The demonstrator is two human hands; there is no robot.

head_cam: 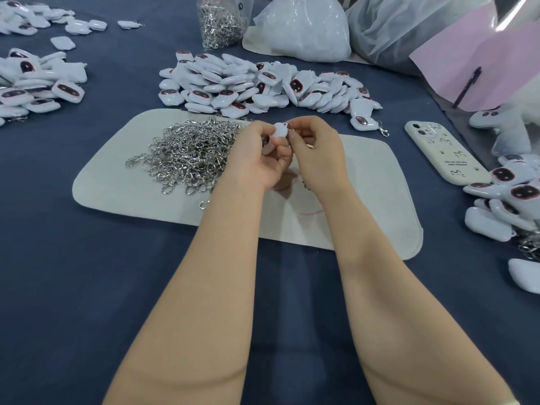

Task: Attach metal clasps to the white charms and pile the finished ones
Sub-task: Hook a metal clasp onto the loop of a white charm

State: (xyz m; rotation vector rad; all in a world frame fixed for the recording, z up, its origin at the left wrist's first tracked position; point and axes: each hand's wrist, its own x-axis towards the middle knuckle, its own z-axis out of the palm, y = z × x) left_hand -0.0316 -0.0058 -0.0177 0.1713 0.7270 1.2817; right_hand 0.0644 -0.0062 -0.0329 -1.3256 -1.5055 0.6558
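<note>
Over the white mat (122, 182) my left hand (257, 153) grips a white charm (280, 130) between thumb and fingers. My right hand (315, 150) meets it from the right and pinches a small metal clasp (292, 126) at the charm's top edge; most of the clasp is hidden by the fingers. A heap of loose metal clasps (190, 156) lies on the mat just left of my hands. Behind the mat sits a large pile of white charms (257, 83) with dark faces. One charm with a clasp on it (365, 122) lies to the right of that pile.
More charm piles lie at the far left (35, 83) and at the right edge (508, 197). A white phone (441, 152) lies right of the mat. A bag of clasps (222, 21) and clear plastic bags (306, 30) stand at the back. A dark blue cloth (87, 287) covers the table.
</note>
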